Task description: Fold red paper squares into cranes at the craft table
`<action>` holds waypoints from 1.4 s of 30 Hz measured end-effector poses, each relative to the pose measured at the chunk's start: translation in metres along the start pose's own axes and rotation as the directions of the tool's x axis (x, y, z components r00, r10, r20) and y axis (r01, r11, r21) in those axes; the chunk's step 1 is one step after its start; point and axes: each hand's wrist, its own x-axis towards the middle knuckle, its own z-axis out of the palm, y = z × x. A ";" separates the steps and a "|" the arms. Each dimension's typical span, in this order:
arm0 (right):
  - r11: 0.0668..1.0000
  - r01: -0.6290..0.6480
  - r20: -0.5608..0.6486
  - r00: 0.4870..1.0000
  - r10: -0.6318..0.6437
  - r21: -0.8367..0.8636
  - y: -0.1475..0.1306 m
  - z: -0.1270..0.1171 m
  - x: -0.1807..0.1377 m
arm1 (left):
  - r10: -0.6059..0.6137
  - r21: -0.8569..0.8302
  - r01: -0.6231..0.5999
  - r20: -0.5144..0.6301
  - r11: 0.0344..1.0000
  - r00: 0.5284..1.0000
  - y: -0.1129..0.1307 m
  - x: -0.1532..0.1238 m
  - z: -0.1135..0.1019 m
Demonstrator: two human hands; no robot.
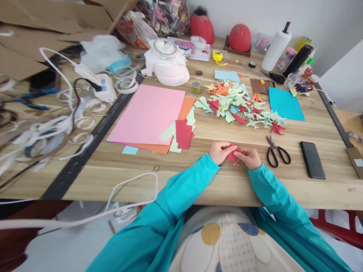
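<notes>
Between my two hands, just above the wooden table, is a small piece of red paper [233,155] that looks partly folded. My left hand [220,152] pinches it from the left, thumb on top. From the right, my right hand [248,157] grips its other side with thumb and fingers closed. Some of the paper is hidden behind the fingers. Beyond my hands lies a pile of folded paper pieces [232,100] in green, red, orange and blue. To the left, cut red paper strips [183,134] overlap a large pink sheet [150,109].
Right of my hands lie black-handled scissors [273,153] and a dark phone [312,160]. A turquoise sheet [286,104] is beyond them. White cables and tape rolls [85,122] crowd the left side. A white cable [136,204] crosses the front edge.
</notes>
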 end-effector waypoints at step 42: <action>0.993 0.112 0.020 0.994 -0.111 -0.045 -0.005 0.001 -0.005 | -0.121 -0.098 0.124 0.032 0.987 0.992 0.001 -0.002 0.003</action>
